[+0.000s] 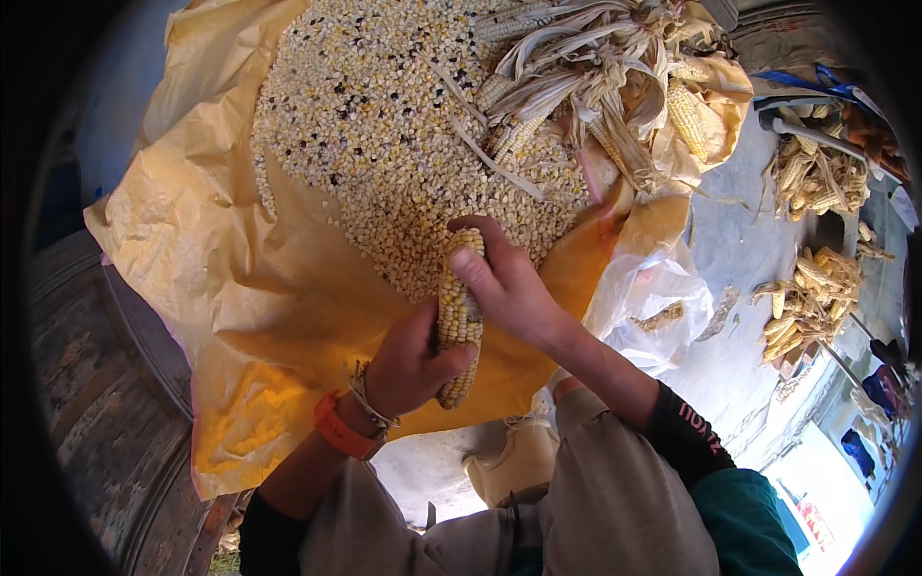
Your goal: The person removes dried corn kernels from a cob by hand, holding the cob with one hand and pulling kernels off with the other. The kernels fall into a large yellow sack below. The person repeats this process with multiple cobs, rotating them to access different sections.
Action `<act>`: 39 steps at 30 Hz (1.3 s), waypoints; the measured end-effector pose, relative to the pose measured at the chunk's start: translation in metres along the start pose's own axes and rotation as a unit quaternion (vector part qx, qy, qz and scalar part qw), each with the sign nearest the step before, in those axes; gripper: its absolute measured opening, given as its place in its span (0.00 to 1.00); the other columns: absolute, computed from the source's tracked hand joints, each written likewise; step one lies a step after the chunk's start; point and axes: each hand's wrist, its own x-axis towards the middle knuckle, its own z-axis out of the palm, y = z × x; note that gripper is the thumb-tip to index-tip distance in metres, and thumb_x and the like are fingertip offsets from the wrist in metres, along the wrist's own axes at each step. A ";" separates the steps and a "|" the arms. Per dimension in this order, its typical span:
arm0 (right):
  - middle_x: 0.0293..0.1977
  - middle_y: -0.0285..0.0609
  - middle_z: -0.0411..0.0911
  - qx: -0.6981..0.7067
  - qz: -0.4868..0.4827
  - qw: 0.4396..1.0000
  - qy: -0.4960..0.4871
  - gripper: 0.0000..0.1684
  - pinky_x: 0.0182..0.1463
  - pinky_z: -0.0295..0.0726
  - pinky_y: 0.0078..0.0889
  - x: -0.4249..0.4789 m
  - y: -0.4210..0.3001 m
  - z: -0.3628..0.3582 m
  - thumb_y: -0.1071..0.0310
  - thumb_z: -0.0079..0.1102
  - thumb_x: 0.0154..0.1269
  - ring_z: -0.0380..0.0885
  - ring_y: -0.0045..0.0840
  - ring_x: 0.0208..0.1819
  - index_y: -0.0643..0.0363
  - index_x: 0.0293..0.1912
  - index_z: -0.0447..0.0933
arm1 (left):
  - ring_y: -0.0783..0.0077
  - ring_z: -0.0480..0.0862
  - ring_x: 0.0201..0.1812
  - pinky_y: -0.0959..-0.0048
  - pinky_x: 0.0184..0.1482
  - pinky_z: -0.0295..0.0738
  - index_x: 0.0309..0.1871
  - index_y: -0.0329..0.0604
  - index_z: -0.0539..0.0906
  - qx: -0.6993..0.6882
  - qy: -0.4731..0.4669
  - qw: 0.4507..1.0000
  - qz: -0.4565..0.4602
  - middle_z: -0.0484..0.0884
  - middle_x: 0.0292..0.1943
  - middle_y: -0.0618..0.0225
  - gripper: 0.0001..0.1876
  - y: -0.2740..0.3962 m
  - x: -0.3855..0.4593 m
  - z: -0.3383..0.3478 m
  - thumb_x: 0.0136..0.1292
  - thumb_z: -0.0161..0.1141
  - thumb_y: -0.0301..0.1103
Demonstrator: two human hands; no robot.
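An ear of dried corn (459, 320) stands roughly upright in the picture, held between both hands. My left hand (418, 356) grips its lower part, thumb across the front; the wrist bears an orange band. My right hand (500, 277) closes around the upper part, its thumb pressed on the kernels near the tip. Beyond the hands, a wide heap of loose corn kernels (382, 144), mostly pale with dark ones among them, lies on a yellow woven plastic sheet (259, 288). Several ears with dry husks (605, 93) rest on the heap's right side.
A clear plastic bag (652, 309) with a cob inside lies right of the sheet. Farther right, bunches of husked corn (814, 302) lie on the grey floor (727, 245). Weathered wooden boards (108, 381) are at the left. A pale shoe (515, 461) shows below the sheet.
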 end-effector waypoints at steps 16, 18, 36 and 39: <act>0.24 0.51 0.73 0.022 -0.011 0.998 -0.062 0.25 0.38 0.72 0.39 -0.013 -0.012 -0.012 0.56 0.43 0.71 0.76 0.41 0.29 0.62 0.59 0.56 | 0.76 0.73 0.34 0.73 0.38 0.72 0.50 0.35 0.68 -0.027 -0.057 0.998 0.003 0.74 0.35 0.67 0.22 -0.016 -0.003 -0.005 0.54 0.60 0.34; 0.23 0.51 0.73 0.005 -0.035 0.998 -0.042 0.24 0.38 0.72 0.40 -0.013 -0.012 -0.011 0.58 0.42 0.71 0.76 0.42 0.29 0.61 0.59 0.56 | 0.76 0.74 0.34 0.73 0.38 0.72 0.50 0.35 0.68 0.011 -0.051 0.998 0.019 0.75 0.35 0.67 0.22 -0.014 -0.002 -0.005 0.54 0.60 0.34; 0.19 0.49 0.72 -0.043 -0.066 0.995 0.062 0.18 0.31 0.74 0.38 -0.009 -0.011 0.001 0.61 0.39 0.71 0.76 0.42 0.23 0.66 0.49 0.66 | 0.71 0.79 0.29 0.70 0.34 0.75 0.47 0.37 0.70 0.085 -0.021 0.996 0.025 0.78 0.30 0.64 0.22 -0.016 0.000 -0.003 0.50 0.62 0.36; 0.17 0.41 0.68 -0.018 -0.087 0.994 0.067 0.17 0.26 0.67 0.28 -0.014 -0.015 0.002 0.63 0.35 0.71 0.68 0.23 0.19 0.64 0.45 0.70 | 0.71 0.79 0.30 0.71 0.35 0.75 0.48 0.37 0.69 0.103 -0.013 0.994 0.035 0.78 0.30 0.64 0.24 -0.017 -0.004 0.000 0.49 0.63 0.36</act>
